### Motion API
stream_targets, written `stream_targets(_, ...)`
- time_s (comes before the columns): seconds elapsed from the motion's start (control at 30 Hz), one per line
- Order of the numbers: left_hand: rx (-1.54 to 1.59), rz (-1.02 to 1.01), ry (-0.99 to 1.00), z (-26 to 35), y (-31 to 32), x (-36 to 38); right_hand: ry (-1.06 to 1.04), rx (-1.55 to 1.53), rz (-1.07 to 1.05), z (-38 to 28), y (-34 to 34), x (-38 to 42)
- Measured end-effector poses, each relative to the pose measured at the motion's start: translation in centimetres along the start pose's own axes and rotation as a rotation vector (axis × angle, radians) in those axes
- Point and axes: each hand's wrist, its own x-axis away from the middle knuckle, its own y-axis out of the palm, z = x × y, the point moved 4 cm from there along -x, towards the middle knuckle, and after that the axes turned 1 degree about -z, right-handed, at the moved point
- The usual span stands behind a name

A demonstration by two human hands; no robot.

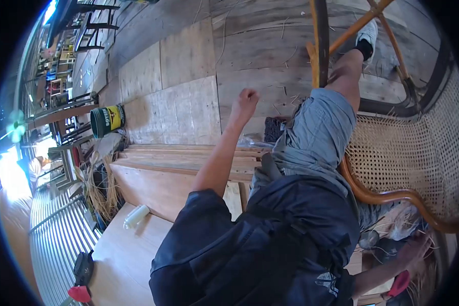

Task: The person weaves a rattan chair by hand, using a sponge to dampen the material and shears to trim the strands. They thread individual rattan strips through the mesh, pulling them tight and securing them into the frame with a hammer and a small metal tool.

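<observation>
My left hand [246, 99] is raised over the wooden floor with its fingers curled closed. Whatever it may hold is too small or hidden to make out. Low on the right, my right hand [414, 250] has its fingers stretched out, somewhat blurred, among thin loose cane strands [387, 228]. It is close to a curved wooden rail [387, 196] of a chair. The chair's woven cane panel [392, 158] spreads along the right side, partly beyond the view's edge. My outstretched leg reaches past the chair frame [320, 46].
Stacked boards [188, 159] lie beside me. A green and yellow bucket [107, 120] stands at the left, near a bundle of cane strands [104, 178]. A pale wrapped roll [136, 217] rests on a light board [122, 250]. Dark furniture frames [94, 25] stand further off.
</observation>
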Motion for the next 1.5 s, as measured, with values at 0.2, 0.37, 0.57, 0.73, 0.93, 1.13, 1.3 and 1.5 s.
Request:
stream_targets(0.2, -0.11, -0.121, -0.435, -17.5, 11.9, 3.2, 0.334, -0.409, -0.051, 1.0, 2.5, -0.1)
stream_targets(0.37, -0.148, -0.376, -0.62, -21.8, 20.3, 3.1, 0.417, -0.576, -0.099, 3.3, 0.8, 1.6)
stream_targets(0.57, 0.344, -0.594, -0.75, -23.5, 22.2, 4.1, 0.304, -0.518, 0.038, 0.8, 2.5, 4.0)
stream_targets(0.73, 1.016, -0.482, -0.644, -23.9, 14.7, 2.4, 0.147, -0.422, 0.146, -1.4, 6.4, 4.0)
stream_targets(0.93, 1.361, -0.299, -0.251, -2.1, -0.3, 2.0, 0.108, -0.375, -0.014, -3.9, 14.5, 4.7)
stream_targets(1.13, 1.006, -1.02, 0.168, 22.3, 5.6, 10.3, 0.074, -0.486, -0.561, -4.2, 20.7, 9.5)
stream_targets(1.3, 0.595, -1.329, 0.23, 32.8, 15.6, 18.4, -0.037, -0.649, -0.353, -4.2, 18.8, 10.8)
stream_targets(1.5, -0.044, -1.201, 0.93, 40.7, 15.4, 20.2, 0.109, 0.02, -0.968, -8.1, 5.4, 10.3)
